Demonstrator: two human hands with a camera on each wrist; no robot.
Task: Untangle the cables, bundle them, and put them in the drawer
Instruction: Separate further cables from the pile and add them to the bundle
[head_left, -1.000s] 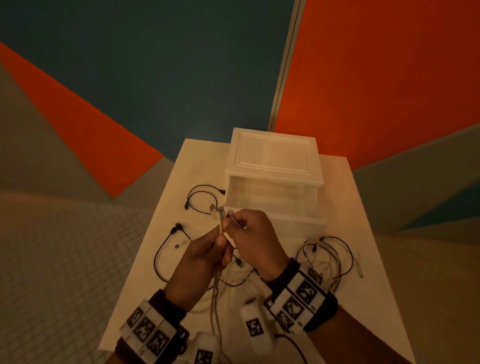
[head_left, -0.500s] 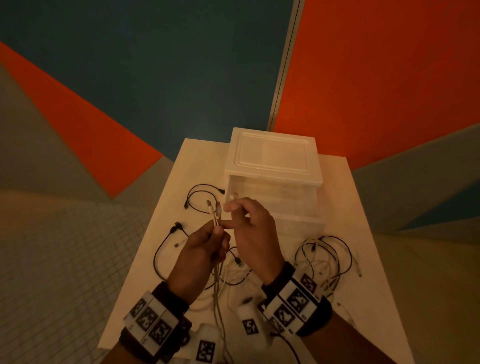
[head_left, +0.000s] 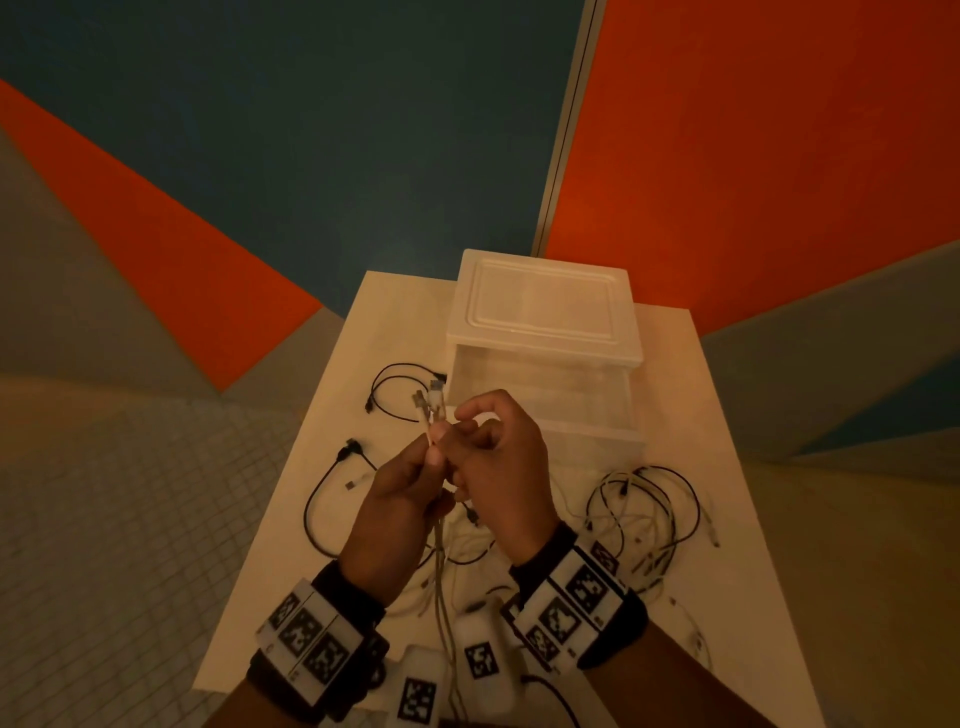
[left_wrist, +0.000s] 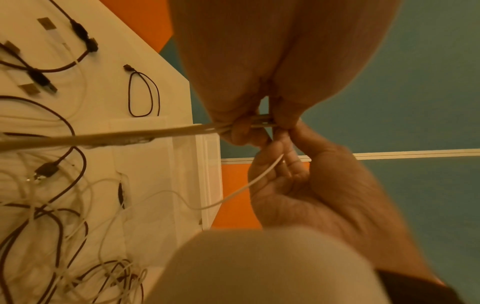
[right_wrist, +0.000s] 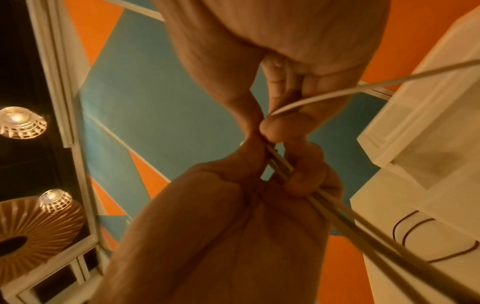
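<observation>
Hands: two, raised together above the middle of the tabletop (head_left: 363, 322), fingertips meeting.
Left hand (head_left: 400, 499): thumb and fingers clamped on a gathered bunch of white cables (head_left: 432, 410), plug ends sticking up past the fingers, the strands hanging down toward the near edge.
Right hand (head_left: 498, 467): fingers curled, pinching a single white cable (left_wrist: 262, 176) just beside the bunch.
Loose black cables: two, one looped cable (head_left: 397, 389) near the left edge beside the drawer unit, one longer cable (head_left: 324, 488) nearer the person.
Tangle (head_left: 644, 514): one heap of black and white cables toward the right edge.
Drawer (head_left: 540, 415): one, translucent white, pulled open at the far middle.
</observation>
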